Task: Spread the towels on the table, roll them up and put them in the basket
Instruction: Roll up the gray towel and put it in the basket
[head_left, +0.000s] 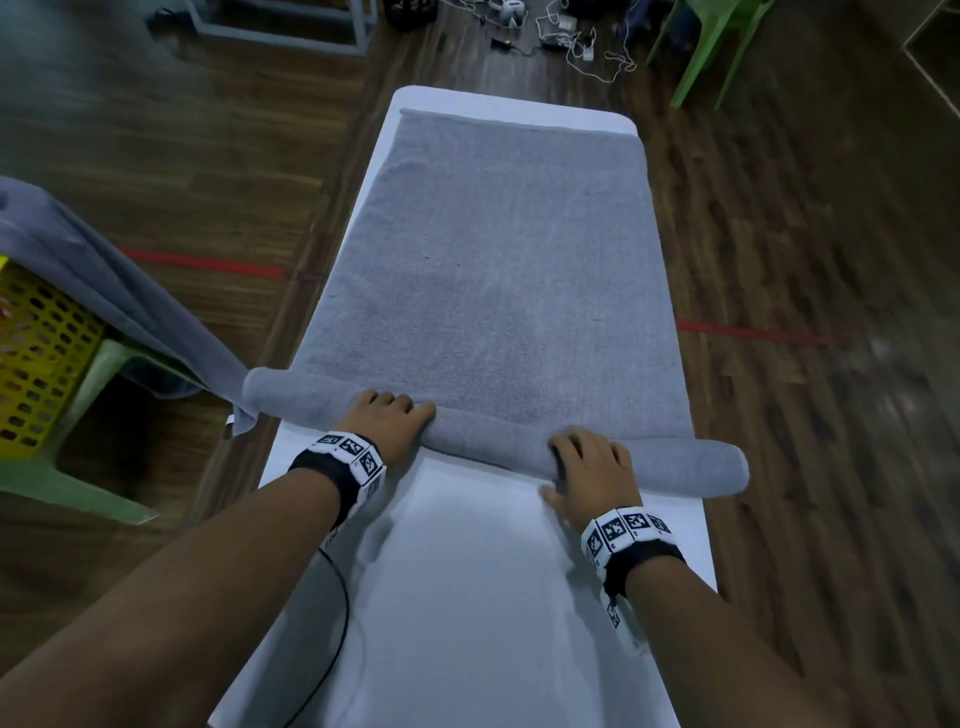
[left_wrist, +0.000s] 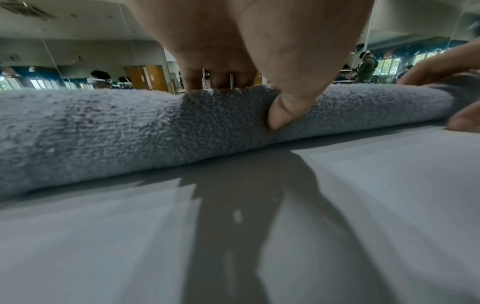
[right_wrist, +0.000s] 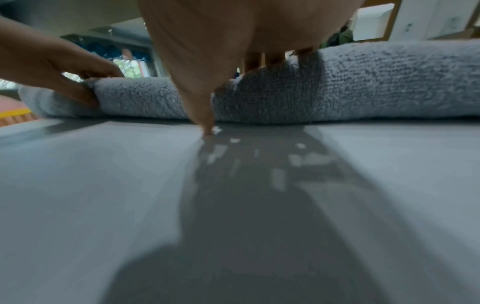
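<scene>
A towel (head_left: 498, 270) is lying flat along the table (head_left: 457, 597), its near end wound into a roll (head_left: 493, 441) lying across the table's width, both ends of it sticking out past the table's edges. The left hand (head_left: 387, 423) and the right hand (head_left: 592, 475) are resting on the roll, left and right of its middle. A basket (head_left: 41, 358) is sitting left of the table, seemingly on a stool (head_left: 98, 415), with another towel (head_left: 104, 291) hanging over it.

Green chair (head_left: 711, 47), cables (head_left: 576, 39), red floor tape (head_left: 208, 262).
</scene>
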